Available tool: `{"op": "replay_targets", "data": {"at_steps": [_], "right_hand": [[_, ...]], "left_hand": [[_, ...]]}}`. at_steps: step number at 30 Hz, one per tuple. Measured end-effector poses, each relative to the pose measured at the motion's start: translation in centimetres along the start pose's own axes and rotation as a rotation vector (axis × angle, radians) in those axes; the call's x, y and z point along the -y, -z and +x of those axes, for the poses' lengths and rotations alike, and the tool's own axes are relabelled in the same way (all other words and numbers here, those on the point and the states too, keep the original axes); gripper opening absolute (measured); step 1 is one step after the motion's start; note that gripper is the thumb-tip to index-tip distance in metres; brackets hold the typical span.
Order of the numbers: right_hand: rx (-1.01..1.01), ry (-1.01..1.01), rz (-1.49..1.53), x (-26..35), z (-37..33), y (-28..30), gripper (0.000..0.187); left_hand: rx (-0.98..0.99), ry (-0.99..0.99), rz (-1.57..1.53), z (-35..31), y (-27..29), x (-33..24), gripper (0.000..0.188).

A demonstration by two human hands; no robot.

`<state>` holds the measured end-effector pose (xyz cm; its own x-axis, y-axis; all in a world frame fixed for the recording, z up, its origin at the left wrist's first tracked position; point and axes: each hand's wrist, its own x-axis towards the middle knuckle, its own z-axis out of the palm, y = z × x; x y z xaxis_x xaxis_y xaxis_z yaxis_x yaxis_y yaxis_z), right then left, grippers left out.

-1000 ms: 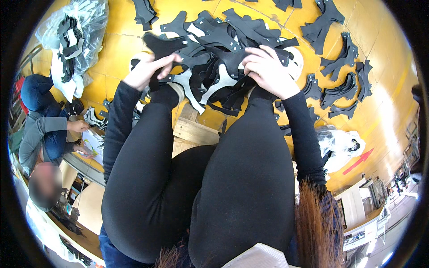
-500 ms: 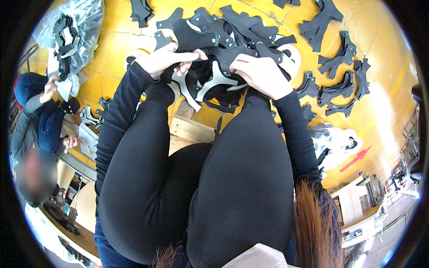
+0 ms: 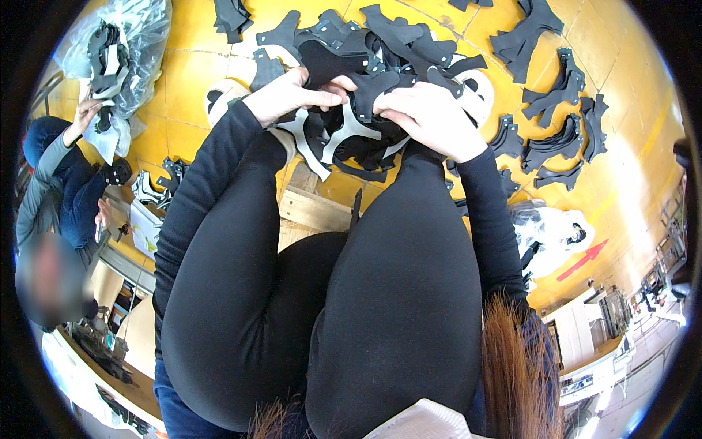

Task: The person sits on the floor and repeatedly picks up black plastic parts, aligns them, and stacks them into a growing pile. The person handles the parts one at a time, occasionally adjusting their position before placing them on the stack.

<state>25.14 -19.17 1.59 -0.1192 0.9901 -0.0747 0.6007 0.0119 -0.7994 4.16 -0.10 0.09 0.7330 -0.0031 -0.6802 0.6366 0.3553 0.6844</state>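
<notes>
Before my knees lies a heap of black shoe upper pieces (image 3: 420, 44), curved and forked, overlapping one another. My right hand (image 3: 431, 121) is closed, its thumb and fingers pinching the edge of one black shoe upper piece (image 3: 371, 89) that hangs in front of the heap. Just left of it, my left hand (image 3: 289, 99) has thumb and fingertips pressed together at the dark pieces; what lies between them is hidden. Below both hands, a forked piece with a pale grey underside (image 3: 351, 135) sits among darker ones.
More black pieces lie in small stacks (image 3: 552, 139) on the yellow floor at right. A clear plastic bag (image 3: 552, 230) is near my right arm. At far left a co-worker (image 3: 55, 190) reaches toward another bag (image 3: 146, 44) with black pieces. My white shoes (image 3: 223, 99) flank the heap.
My left hand has shifted slightly right, and the piece by my right hand now hangs lower and more upright. The co-worker's upper hand has lifted to the pieces by the bag.
</notes>
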Motion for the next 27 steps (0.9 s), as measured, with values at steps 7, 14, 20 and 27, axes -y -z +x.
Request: {"op": "replay_targets", "data": {"at_steps": [7,14,20,27], "right_hand": [[-0.056,0.056,0.062,0.7,1.9,-0.2,0.014],[-0.162,-0.058,0.044,0.9,2.4,0.1,0.015],[-0.398,-0.055,0.11,-0.9,1.8,-0.9,0.061],[-0.079,-0.264,0.003,-4.5,-1.2,-1.0,0.041]], "left_hand": [[0.09,0.021,0.107,1.1,-2.0,0.6,0.043],[-0.039,-0.268,0.15,2.4,-4.4,0.0,0.045],[-0.19,-0.151,0.012,3.0,-4.8,0.3,0.041],[-0.044,-0.036,-0.301,2.1,-3.2,0.6,0.029]]}}
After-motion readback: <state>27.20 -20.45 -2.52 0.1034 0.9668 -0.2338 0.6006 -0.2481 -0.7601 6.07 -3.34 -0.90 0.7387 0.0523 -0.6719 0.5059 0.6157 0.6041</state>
